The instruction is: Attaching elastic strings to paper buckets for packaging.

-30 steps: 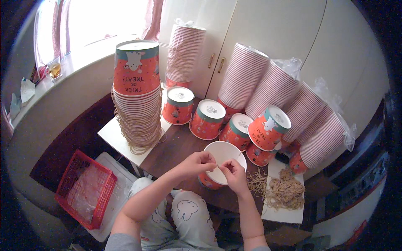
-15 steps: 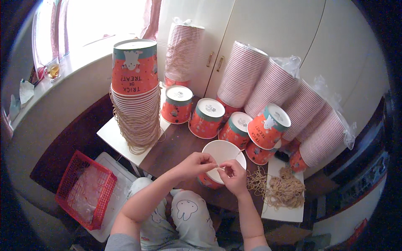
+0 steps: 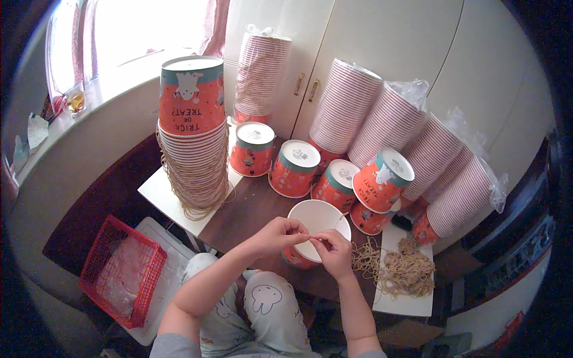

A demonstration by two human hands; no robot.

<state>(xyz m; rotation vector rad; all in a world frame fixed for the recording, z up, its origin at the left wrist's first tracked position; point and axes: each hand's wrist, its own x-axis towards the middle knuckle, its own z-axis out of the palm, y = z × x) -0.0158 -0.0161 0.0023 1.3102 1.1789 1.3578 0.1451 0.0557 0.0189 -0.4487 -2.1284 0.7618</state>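
An orange paper cup (image 3: pixel 316 218) with a white inside stands open-side up on the dark table (image 3: pixel 250 215) in front of me. My left hand (image 3: pixel 276 234) and my right hand (image 3: pixel 331 249) meet over its near rim, fingers pinched on a thin rubber band (image 3: pixel 310 234) stretched between them. A pile of tan rubber bands (image 3: pixel 401 271) lies on a white board just right of my right hand.
A tall stack of upside-down orange cups (image 3: pixel 194 143) with bands hanging on it stands at left. Several single upturned cups (image 3: pixel 295 168) line the table behind. Bagged stacks of striped cups (image 3: pixel 382 131) lean on white cabinets. A red basket (image 3: pixel 122 269) sits low left.
My hands have shifted slightly over the cup's rim, fingertips drawing closer together on the band. The cup and stacks stay put.
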